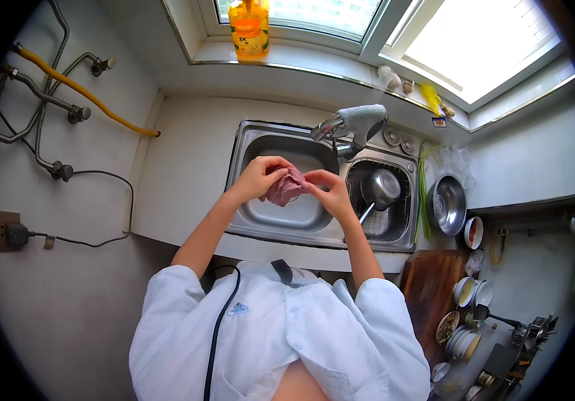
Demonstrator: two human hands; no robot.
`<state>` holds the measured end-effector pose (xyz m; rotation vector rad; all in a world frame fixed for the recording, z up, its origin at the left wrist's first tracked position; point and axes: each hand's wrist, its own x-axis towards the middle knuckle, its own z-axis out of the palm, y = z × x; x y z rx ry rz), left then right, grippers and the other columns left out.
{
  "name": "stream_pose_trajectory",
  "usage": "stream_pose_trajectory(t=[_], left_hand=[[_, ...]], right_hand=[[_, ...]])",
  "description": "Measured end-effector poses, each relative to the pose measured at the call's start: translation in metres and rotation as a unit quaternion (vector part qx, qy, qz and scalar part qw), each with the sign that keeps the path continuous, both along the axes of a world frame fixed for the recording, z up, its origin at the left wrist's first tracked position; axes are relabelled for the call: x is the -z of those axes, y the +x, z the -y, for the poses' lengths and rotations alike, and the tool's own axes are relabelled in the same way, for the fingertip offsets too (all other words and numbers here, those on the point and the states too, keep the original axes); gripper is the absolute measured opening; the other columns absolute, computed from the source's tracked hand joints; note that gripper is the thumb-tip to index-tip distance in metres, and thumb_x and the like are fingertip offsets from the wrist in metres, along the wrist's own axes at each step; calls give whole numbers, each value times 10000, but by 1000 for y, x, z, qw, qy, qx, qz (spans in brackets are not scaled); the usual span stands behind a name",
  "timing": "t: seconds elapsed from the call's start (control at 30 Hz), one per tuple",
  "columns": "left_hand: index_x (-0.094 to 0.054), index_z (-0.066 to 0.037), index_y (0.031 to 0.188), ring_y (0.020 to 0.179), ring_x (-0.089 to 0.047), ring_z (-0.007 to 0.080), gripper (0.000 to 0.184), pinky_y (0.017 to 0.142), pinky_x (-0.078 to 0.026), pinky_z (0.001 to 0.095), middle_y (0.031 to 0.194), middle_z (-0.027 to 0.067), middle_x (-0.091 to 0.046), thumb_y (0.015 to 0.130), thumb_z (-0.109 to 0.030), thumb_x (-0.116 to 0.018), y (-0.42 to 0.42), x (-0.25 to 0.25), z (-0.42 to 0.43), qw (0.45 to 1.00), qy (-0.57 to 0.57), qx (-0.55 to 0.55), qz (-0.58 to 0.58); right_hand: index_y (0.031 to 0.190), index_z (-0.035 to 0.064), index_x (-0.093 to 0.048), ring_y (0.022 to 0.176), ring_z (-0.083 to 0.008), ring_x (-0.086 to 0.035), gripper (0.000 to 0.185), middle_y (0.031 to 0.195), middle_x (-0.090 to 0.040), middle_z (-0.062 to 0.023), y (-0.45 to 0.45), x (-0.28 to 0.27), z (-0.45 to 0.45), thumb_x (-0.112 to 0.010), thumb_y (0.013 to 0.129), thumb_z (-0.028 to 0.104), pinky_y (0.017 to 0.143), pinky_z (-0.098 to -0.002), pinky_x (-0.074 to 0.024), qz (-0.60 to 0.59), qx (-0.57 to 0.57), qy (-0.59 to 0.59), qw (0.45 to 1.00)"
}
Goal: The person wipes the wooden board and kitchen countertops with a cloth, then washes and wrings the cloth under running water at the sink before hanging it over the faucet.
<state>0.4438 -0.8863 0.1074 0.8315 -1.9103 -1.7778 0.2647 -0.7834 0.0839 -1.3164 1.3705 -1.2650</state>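
Observation:
A crumpled pink cloth (285, 188) is held up between both hands above the left sink basin (294, 215). My left hand (259, 179) has its fingers closed on the cloth's upper left part. At the right edge of the cloth, my right hand (331, 192) pinches it between thumb and fingers. Behind the hands stands the faucet (361, 121), wrapped in a grey cover at its spout. No water stream can be made out.
In the right basin, a metal pot (381, 187) sits on a wire rack. Further right are green stalks (425, 194), a steel bowl (447, 204), a wooden cutting board (429, 287) and several dishes. An orange bottle (249, 30) stands on the windowsill.

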Motion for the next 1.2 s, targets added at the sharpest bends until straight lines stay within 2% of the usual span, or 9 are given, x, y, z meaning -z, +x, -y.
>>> stream_pose_trajectory(t=[0.27,0.33,0.47,0.53,0.6,0.67,1.07,1.13,1.2], left_hand=[[-610,-34,968,872,-568,146,189,759,-458,266,986,89,-587,840,-150,-534,-5,-14,5,990,122,19,-65],[-596,-74,1028,942,-545,180,199,789,-442,281,1072,82,-533,858,-142,-518,-4,-25,1,962,-193,84,173],[-578,-60,1048,995,-529,221,234,796,-437,303,1149,76,-500,829,-122,-526,-4,9,16,872,-469,144,-1],[-569,-37,1039,946,-565,224,252,776,-452,297,1073,96,-550,796,-53,-506,-4,7,20,893,-415,174,-31],[-565,-8,981,814,-585,204,245,706,-457,287,894,119,-594,768,4,-445,-4,8,23,990,-91,106,-13],[-545,17,899,699,-545,173,215,643,-435,282,733,122,-570,749,20,-392,-5,10,26,970,-235,45,52],[-546,-21,821,688,-444,54,101,623,-379,205,727,-9,-507,770,-82,-608,-8,-38,23,989,-28,124,-77],[-559,-13,847,704,-457,58,126,640,-389,210,743,-10,-523,781,-105,-613,-7,-43,23,992,-48,101,-60],[-571,7,877,692,-473,52,125,652,-404,195,734,-9,-532,803,-92,-592,-8,-45,19,991,-49,105,-65]], right_hand=[[848,2,-591,642,-189,-620,70,705,-623,-104,15,-25,7,-561,815,55,587,-283,-459,-305,105,-149,935],[837,-3,-580,650,-175,-596,71,719,-606,-111,17,-32,11,-550,822,59,600,-273,-450,-75,88,-55,992],[911,10,-535,664,-91,-504,83,689,-548,-28,15,-33,19,-512,865,75,616,-230,-417,-8,54,-63,996],[940,20,-518,667,-58,-462,90,691,-515,6,9,-33,22,-493,884,86,605,-205,-394,12,39,-59,997],[926,15,-520,661,-43,-449,93,695,-512,9,8,-42,21,-496,885,95,595,-189,-378,52,46,11,997],[907,7,-524,657,-36,-444,108,691,-512,5,7,-53,20,-503,886,111,585,-182,-369,46,51,12,998],[856,39,-629,810,-326,-545,186,795,-586,-107,-46,2,-8,-598,674,63,723,-376,-441,-352,87,24,932],[869,17,-609,797,-251,-591,175,782,-598,-89,-60,3,-20,-589,696,37,698,-321,-455,-374,93,83,919],[891,-12,-586,782,-164,-612,158,786,-609,-67,-71,10,-32,-550,737,-2,664,-266,-463,-17,136,83,987]])
